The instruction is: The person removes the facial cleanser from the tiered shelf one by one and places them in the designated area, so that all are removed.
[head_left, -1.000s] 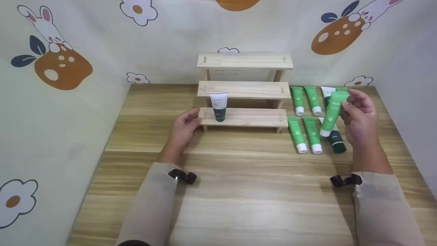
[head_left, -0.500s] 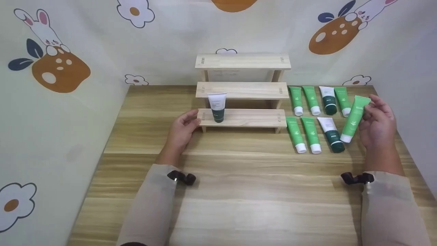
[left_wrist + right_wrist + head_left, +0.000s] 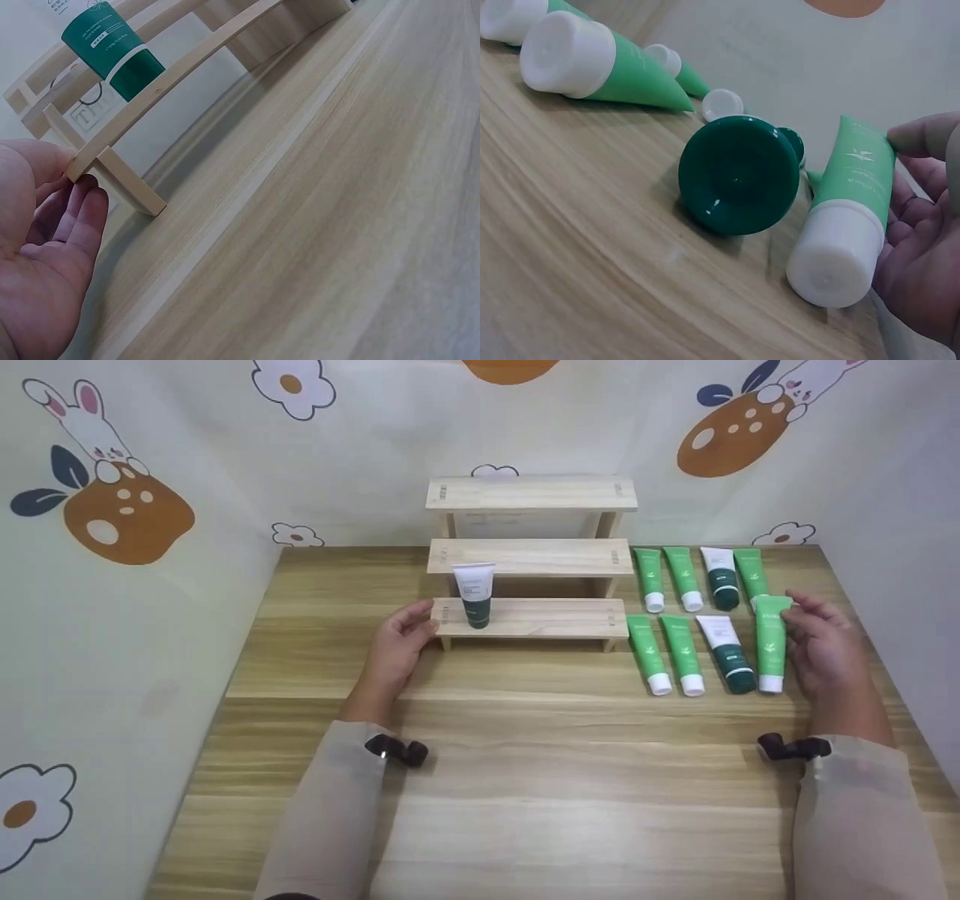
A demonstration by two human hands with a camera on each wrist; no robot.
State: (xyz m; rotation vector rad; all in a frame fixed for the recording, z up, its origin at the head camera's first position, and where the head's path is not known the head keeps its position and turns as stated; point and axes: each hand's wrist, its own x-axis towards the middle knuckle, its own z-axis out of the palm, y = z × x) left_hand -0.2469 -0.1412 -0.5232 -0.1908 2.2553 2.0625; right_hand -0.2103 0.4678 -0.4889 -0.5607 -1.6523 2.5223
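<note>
At the left end of the lowest step of a three-tier wooden shelf (image 3: 555,619), my left hand (image 3: 401,649) pinches the board, thumb above and fingers below in the left wrist view. A white and dark-green squeeze tube (image 3: 476,594) stands cap down on that step. My right hand (image 3: 829,652) holds a green tube (image 3: 771,641) by its upper side edge, thumb against it, white cap pointing toward me. The held tube is beside a lying white and dark-green tube (image 3: 726,652); the right wrist view shows that one's round green cap (image 3: 739,176).
Several green tubes (image 3: 650,654) and another white and dark-green tube (image 3: 721,577) lie in two rows right of the shelf. Patterned sheeting (image 3: 375,450) rises behind the wood-grain table (image 3: 525,780) and along its sides.
My right hand moved the green tube right, then lowered it toward the table at the front row's right end, turning it more upright in view. My left hand stayed on the shelf.
</note>
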